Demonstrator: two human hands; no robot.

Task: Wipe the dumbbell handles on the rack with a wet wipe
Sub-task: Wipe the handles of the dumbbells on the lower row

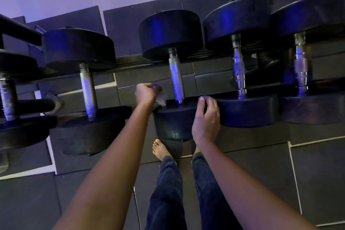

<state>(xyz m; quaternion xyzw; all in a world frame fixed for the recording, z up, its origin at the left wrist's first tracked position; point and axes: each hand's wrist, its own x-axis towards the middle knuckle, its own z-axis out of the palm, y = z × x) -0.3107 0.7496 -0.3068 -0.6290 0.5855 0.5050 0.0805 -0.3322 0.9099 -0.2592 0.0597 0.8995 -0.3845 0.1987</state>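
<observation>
Dumbbell rack [130, 63], left hand [146, 92] clutching wipe [161, 98]

5 dumbbells [176, 74] side by side on rack [130, 61]

Dark round dumbbell heads [170, 33]: matt rubber-like coating with a soft blue sheen. Centre silver handle [176, 78]: metal, rough cross-hatched knurling, bright at the collar. Right-hand ringed handle [238, 69]: polished, glossy metal. Thin white wet wipe [161, 98]: crumpled, soft. Dark floor tiles [261, 173]: matt. Blue denim trousers [166, 192]: coarse cloth.
</observation>
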